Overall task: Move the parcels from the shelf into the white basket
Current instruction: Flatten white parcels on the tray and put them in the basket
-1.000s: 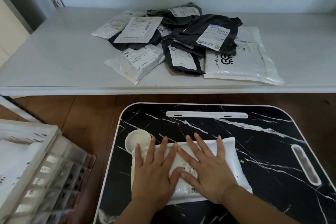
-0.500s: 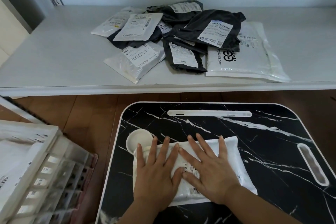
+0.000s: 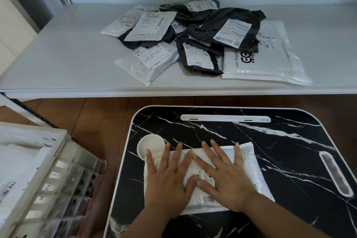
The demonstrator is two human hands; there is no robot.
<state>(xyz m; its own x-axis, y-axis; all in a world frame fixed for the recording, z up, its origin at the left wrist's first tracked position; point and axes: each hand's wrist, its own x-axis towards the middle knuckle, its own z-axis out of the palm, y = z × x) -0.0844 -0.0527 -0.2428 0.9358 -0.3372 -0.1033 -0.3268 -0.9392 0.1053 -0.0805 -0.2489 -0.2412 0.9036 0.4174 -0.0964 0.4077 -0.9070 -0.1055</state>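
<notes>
A white parcel [image 3: 249, 162] lies flat on the black marble-patterned lap table [image 3: 270, 141]. My left hand [image 3: 168, 181] and my right hand [image 3: 226, 177] both press on it with fingers spread straight, thumbs nearly meeting over its label. On the white shelf [image 3: 67, 60] behind, several parcels sit in a pile: a large white one [image 3: 266, 63] at the right, black ones [image 3: 222, 27] in the middle, smaller white ones [image 3: 148, 62] toward the left. The white basket [image 3: 38, 170] stands at the lower left with a white parcel inside.
A round white cup recess [image 3: 150, 146] sits at the table's left, partly under the parcel's corner. The table has a slot [image 3: 225, 118] along its far edge and a handle slot [image 3: 335, 174] at the right. Wooden floor [image 3: 92, 118] shows between shelf, basket and table.
Both hands stay pressed flat on the white parcel. The view has tilted slightly, otherwise nothing has moved.
</notes>
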